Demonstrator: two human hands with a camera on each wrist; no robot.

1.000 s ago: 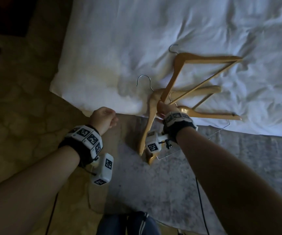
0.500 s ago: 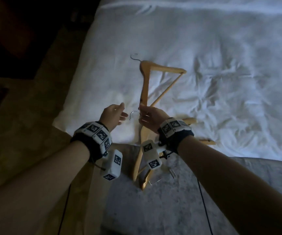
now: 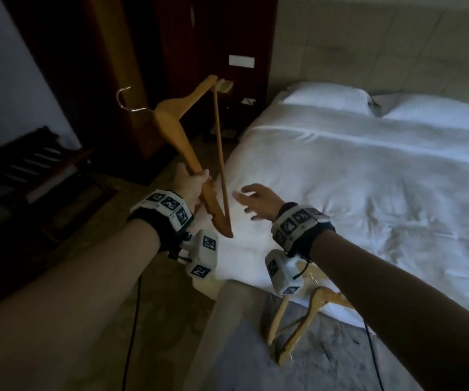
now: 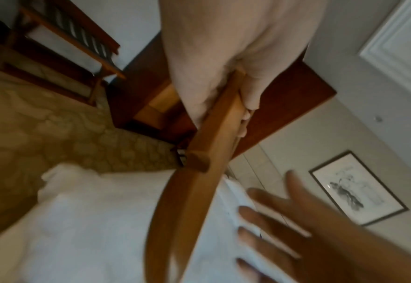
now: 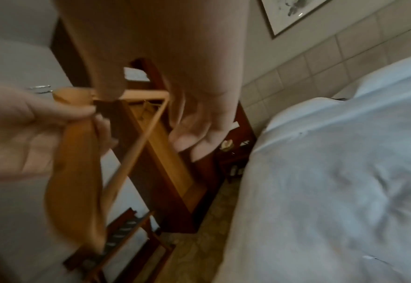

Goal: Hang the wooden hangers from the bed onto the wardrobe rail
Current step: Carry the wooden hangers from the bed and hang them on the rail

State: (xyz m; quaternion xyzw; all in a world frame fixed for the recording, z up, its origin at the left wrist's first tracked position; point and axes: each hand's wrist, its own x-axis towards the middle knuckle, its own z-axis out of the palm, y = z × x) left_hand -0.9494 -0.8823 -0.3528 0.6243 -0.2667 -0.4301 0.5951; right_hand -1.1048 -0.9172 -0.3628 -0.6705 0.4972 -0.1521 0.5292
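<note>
My left hand (image 3: 192,182) grips one arm of a wooden hanger (image 3: 177,117) and holds it up over the bed's left edge. Its metal hook (image 3: 123,100) points left, toward the dark wardrobe (image 3: 199,52). The left wrist view shows my fingers wrapped round the hanger's arm (image 4: 206,145). My right hand (image 3: 253,201) hovers just right of the hanger's lower tip, fingers spread and holding nothing. More wooden hangers (image 3: 309,309) lie at the foot of the bed (image 3: 368,179), partly hidden under my right forearm. No wardrobe rail is visible.
A dark wooden luggage rack (image 3: 30,165) stands against the wall at the left. Patterned carpet (image 3: 100,277) runs between the bed and the wardrobe. Two pillows (image 3: 326,100) lie at the head of the bed. A grey bed runner (image 3: 256,348) covers the foot.
The hanger went from my right hand to my left and rose off the bed. My right hand let go and opened. My view swung up toward the wardrobe.
</note>
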